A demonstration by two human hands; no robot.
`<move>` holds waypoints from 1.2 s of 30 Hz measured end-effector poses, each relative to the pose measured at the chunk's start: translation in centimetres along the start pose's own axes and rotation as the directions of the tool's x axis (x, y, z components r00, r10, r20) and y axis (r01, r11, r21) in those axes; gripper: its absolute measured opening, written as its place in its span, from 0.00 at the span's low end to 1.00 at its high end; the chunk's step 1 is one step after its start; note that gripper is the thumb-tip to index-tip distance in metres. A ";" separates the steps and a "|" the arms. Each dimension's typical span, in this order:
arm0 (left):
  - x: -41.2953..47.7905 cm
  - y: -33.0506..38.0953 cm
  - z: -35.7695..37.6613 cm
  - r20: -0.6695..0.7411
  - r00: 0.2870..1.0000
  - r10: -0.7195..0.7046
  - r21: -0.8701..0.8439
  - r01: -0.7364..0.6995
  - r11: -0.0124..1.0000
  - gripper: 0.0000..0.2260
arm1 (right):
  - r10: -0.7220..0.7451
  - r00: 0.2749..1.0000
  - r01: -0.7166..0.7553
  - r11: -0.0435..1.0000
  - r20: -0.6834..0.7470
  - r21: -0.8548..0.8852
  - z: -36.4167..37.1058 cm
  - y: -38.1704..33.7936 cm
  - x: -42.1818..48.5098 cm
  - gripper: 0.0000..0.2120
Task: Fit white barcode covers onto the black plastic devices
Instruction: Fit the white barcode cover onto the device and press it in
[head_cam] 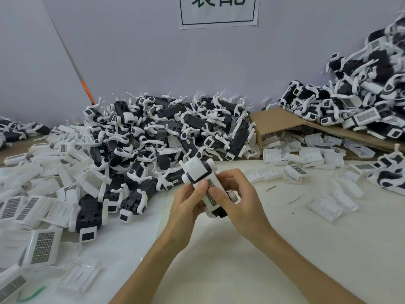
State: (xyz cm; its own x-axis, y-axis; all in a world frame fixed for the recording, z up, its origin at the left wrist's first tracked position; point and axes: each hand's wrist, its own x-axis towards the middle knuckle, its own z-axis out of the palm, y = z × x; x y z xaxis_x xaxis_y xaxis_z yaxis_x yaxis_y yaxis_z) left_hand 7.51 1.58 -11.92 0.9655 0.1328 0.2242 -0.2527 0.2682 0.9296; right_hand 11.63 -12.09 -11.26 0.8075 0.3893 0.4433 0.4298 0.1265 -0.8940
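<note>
Head view: I see the left hand (188,207) and right hand (241,200) gripping one black plastic device (219,212) above the pale counter (241,260), thumbs pressing its smooth white barcode cover (210,200).

One view only: wide-angle cam on the person's head, facing forward and down across the white flat tabletop (241,260). Close under it: left hand (186,207) and right hand (243,200); pale lilac wall (153,51) at the back.

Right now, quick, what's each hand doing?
Left hand: holds the black device, thumb on its white barcode cover.
Right hand: holds the same device, fingers curled round it.
</note>
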 end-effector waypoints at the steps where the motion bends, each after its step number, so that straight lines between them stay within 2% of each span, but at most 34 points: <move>1: 0.1 0.1 0.0 0.012 1.000 -0.021 -0.037 0.021 0.999 0.22 | 0.015 1.000 -0.015 1.000 0.027 -0.015 -0.4 -0.1 0.3 0.13; 5: 0.2 0.5 -0.3 0.076 0.995 -0.057 -0.156 0.068 0.985 0.24 | 0.061 0.994 -0.053 0.994 0.090 -0.092 -0.7 0.0 0.6 0.16; 12: 0.3 0.0 -0.8 0.101 0.995 -0.023 -0.064 0.029 0.998 0.20 | 0.074 0.986 -0.054 0.989 0.147 -0.134 -1.0 -0.2 0.4 0.21; 16: 0.2 0.1 -0.7 0.110 0.994 0.004 0.009 -0.005 1.000 0.12 | 0.073 0.990 -0.064 0.995 0.121 -0.075 -0.8 -0.2 0.2 0.19; 20: 0.2 0.1 -0.6 0.085 0.996 0.012 0.033 -0.015 0.999 0.08 | 0.052 0.994 -0.046 0.997 0.095 -0.064 -0.7 -0.3 0.1 0.19; 24: 0.2 0.0 -0.6 0.071 0.997 0.027 0.038 -0.030 0.999 0.08 | 0.054 0.996 -0.050 0.997 0.074 -0.051 -0.4 -0.1 0.0 0.19; 30: 0.2 -0.5 -0.9 0.054 0.998 -0.032 0.109 0.026 0.994 0.18 | 0.159 0.978 -0.144 0.983 0.133 -0.117 -0.7 0.6 0.4 0.24; 33: 0.2 -0.7 -0.7 0.052 0.999 0.010 0.175 -0.019 0.984 0.12 | 0.168 0.975 -0.145 0.977 0.143 -0.158 -0.8 0.8 0.4 0.29; 36: 0.3 -0.9 -0.6 0.022 0.998 0.053 0.203 -0.056 0.977 0.10 | 0.118 0.985 -0.097 0.982 0.125 -0.160 -0.5 0.8 0.2 0.28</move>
State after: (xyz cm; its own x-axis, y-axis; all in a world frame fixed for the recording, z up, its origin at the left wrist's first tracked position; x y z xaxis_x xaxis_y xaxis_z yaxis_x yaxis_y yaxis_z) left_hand 7.95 1.96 -12.87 0.9518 0.1260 0.2795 -0.2886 0.0606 0.9555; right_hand 12.36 -12.38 -11.80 0.7954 0.5126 0.3235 0.4086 -0.0592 -0.9108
